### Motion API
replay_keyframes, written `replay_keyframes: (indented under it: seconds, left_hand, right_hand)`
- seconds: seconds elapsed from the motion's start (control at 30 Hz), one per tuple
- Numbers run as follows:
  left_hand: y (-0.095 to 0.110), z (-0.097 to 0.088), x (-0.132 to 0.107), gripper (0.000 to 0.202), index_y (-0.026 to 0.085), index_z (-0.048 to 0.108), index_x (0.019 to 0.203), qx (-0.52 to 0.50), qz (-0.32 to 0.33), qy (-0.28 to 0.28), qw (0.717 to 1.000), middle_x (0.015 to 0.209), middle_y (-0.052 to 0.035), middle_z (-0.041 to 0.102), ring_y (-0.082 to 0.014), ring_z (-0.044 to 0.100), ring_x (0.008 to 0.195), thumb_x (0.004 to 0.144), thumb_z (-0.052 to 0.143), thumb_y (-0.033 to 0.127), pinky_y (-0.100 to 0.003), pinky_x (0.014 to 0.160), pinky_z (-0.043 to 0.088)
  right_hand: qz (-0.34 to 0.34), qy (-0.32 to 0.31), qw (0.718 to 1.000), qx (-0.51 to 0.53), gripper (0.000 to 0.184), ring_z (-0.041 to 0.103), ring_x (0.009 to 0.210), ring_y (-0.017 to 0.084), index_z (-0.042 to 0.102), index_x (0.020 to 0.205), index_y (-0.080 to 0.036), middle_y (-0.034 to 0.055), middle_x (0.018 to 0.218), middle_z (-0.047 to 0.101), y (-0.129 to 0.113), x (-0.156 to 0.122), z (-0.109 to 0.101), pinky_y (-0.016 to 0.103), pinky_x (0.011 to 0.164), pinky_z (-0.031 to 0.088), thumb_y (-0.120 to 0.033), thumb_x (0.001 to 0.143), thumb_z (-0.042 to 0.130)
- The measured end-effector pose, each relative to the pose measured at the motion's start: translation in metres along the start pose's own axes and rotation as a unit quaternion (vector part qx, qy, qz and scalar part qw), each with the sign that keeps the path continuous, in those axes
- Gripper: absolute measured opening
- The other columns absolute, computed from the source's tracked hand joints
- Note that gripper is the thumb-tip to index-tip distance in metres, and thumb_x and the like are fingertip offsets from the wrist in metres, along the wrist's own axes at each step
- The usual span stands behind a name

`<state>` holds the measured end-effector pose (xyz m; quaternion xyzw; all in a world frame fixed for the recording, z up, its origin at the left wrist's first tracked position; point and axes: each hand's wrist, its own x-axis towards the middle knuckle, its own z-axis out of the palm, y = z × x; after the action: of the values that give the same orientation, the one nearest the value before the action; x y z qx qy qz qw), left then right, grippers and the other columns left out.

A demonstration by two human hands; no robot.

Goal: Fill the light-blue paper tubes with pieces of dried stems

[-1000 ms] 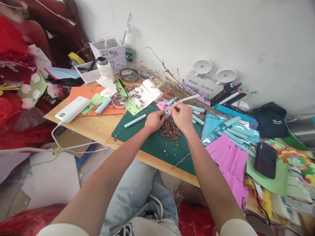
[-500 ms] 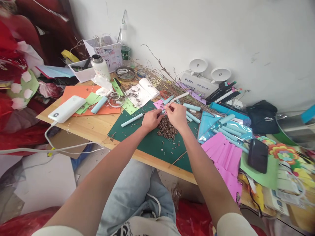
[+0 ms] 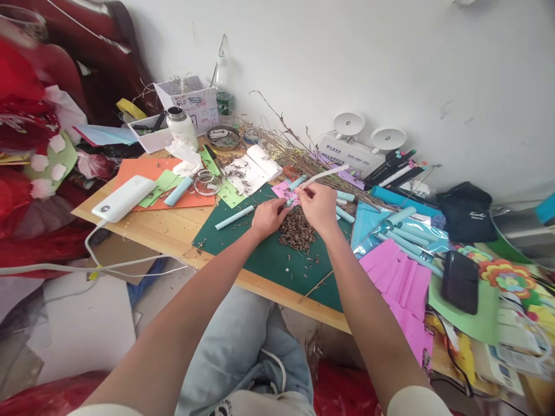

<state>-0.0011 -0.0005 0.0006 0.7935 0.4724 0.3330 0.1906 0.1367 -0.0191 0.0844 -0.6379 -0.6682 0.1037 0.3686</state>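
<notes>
My left hand [image 3: 269, 218] is closed above the green cutting mat [image 3: 260, 254], its thumb and fingers pinching the end of a small light-blue paper tube [image 3: 289, 203]. Beside it my right hand [image 3: 319, 205] is closed too, with a thin white strip [image 3: 325, 174] held at the fingertips and trailing up to the right. Scraps of pink paper [image 3: 281, 189] lie just behind the fingertips. Below both hands is a heap of dry brown plant bits [image 3: 297, 232]. Another blue tube [image 3: 235, 217] rests on the mat to the left. How the strip meets the tube is hidden by my fingers.
Dry twigs [image 3: 281, 147] lie along the wall. On the left are a white power bank [image 3: 124, 198] with its cable and an open white bottle [image 3: 181, 128]. To the right are more blue tubes [image 3: 407, 234], pleated pink paper [image 3: 396, 277] and a black phone [image 3: 460, 281].
The white strip reaches farther right than before, and my right hand has shifted slightly right. My left hand keeps its hold. The whole view has tilted a little upward.
</notes>
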Motion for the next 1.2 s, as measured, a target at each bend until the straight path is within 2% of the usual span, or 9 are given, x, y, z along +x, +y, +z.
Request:
replay_keyframes:
  seconds: [0.13, 0.23, 0.33, 0.53, 0.67, 0.97, 1.07, 1.2]
  left_hand:
    - [-0.0008, 0.0005, -0.0005, 0.021, 0.022, 0.065, 0.091, -0.001, 0.005, 0.002, 1.000, 0.083, -0.0033, 0.069, -0.0182, 0.061, 0.075, 0.095, 0.053, 0.039, -0.027, 0.066, 0.040]
    - [-0.0008, 0.0001, -0.0008, 0.023, 0.021, 0.065, 0.091, 0.006, 0.004, 0.000, 1.000, 0.083, -0.0040, 0.069, -0.0183, 0.061, 0.075, 0.095, 0.052, 0.040, -0.027, 0.066, 0.039]
    - [-0.0002, -0.0005, -0.0010, 0.024, 0.021, 0.065, 0.091, 0.009, 0.003, -0.006, 1.000, 0.084, -0.0044, 0.069, -0.0184, 0.061, 0.075, 0.096, 0.051, 0.040, -0.027, 0.067, 0.040]
    - [0.0003, -0.0010, -0.0003, 0.023, 0.021, 0.063, 0.089, 0.002, 0.008, -0.004, 1.000, 0.083, -0.0033, 0.068, -0.0182, 0.061, 0.074, 0.095, 0.053, 0.040, -0.027, 0.065, 0.039]
    - [0.0001, -0.0010, 0.0000, 0.021, 0.021, 0.063, 0.086, 0.002, 0.005, -0.003, 1.000, 0.082, -0.0032, 0.068, -0.0184, 0.061, 0.074, 0.094, 0.054, 0.039, -0.027, 0.065, 0.039]
    - [0.0006, -0.0006, -0.0003, 0.022, 0.021, 0.063, 0.086, -0.001, 0.005, 0.000, 1.000, 0.081, -0.0033, 0.068, -0.0182, 0.061, 0.073, 0.095, 0.053, 0.039, -0.027, 0.065, 0.039]
    - [0.0000, 0.0001, -0.0001, 0.024, 0.022, 0.065, 0.090, 0.004, 0.006, -0.001, 1.000, 0.083, -0.0037, 0.069, -0.0183, 0.061, 0.074, 0.096, 0.051, 0.040, -0.027, 0.065, 0.039]
    - [-0.0002, 0.0006, -0.0002, 0.023, 0.022, 0.066, 0.094, 0.004, 0.002, -0.003, 1.000, 0.085, -0.0040, 0.070, -0.0186, 0.062, 0.075, 0.095, 0.052, 0.040, -0.027, 0.066, 0.040]
  right_hand:
    - [-0.018, -0.019, 0.999, -0.031, 0.020, 0.058, 0.060, 0.020, 0.070, 0.074, -0.018, 0.0047, 0.065, 0.068, 0.0003, -0.0013, 0.0006, 0.030, 0.062, 0.038, -0.028, 0.087, 0.058]
    - [-0.022, -0.008, 0.999, -0.043, 0.020, 0.058, 0.061, 0.020, 0.069, 0.075, -0.018, 0.0045, 0.065, 0.067, -0.0012, -0.0007, 0.0007, 0.030, 0.063, 0.038, -0.029, 0.088, 0.058]
    - [-0.025, -0.015, 0.999, -0.042, 0.020, 0.057, 0.058, 0.019, 0.066, 0.069, -0.019, 0.0034, 0.061, 0.065, -0.0024, 0.0006, 0.0006, 0.030, 0.061, 0.037, -0.027, 0.086, 0.060]
    - [0.021, -0.003, 0.998, 0.052, 0.023, 0.059, 0.057, 0.018, 0.063, 0.065, -0.020, 0.0010, 0.058, 0.065, 0.0012, -0.0013, 0.0042, 0.030, 0.063, 0.043, -0.035, 0.083, 0.063]
    - [0.039, 0.006, 0.996, 0.083, 0.025, 0.057, 0.054, 0.017, 0.060, 0.065, -0.020, 0.0000, 0.056, 0.063, 0.0023, -0.0025, 0.0071, 0.029, 0.062, 0.043, -0.037, 0.083, 0.062]
    - [0.025, -0.003, 0.999, 0.027, 0.023, 0.053, 0.056, 0.016, 0.066, 0.067, -0.019, 0.0009, 0.058, 0.063, 0.0030, 0.0011, 0.0012, 0.029, 0.059, 0.036, -0.036, 0.082, 0.062]
    - [0.015, 0.006, 1.000, 0.017, 0.021, 0.054, 0.058, 0.017, 0.068, 0.071, -0.018, 0.0014, 0.061, 0.064, 0.0023, -0.0006, 0.0008, 0.029, 0.060, 0.036, -0.034, 0.083, 0.061]
    - [0.003, -0.012, 1.000, 0.003, 0.021, 0.054, 0.059, 0.017, 0.067, 0.071, -0.018, 0.0021, 0.063, 0.066, 0.0008, -0.0038, 0.0036, 0.029, 0.062, 0.038, -0.033, 0.085, 0.059]
